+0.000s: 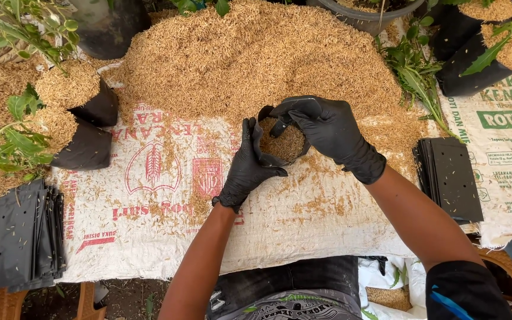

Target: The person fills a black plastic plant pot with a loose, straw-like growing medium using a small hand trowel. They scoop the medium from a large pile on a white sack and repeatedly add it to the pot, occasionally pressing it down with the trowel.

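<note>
Both my hands wear black gloves. My left hand (pixel 246 169) grips the near left rim of a small black plastic grow bag (pixel 266 157) that stands on a white woven sack (pixel 167 237). My right hand (pixel 327 127) holds the bag's far right rim, fingers curled over its edge. The bag's mouth is open and filled with tan rice husk (pixel 284 144). Just behind the bag rises a large heap of rice husk (pixel 256 53).
Two husk-filled black bags with green seedlings (pixel 22 139) lie tilted at the left. More filled bags with plants (pixel 481 62) sit at the top right. Flat stacks of black bags lie at the left (pixel 25 237) and right (pixel 451 178).
</note>
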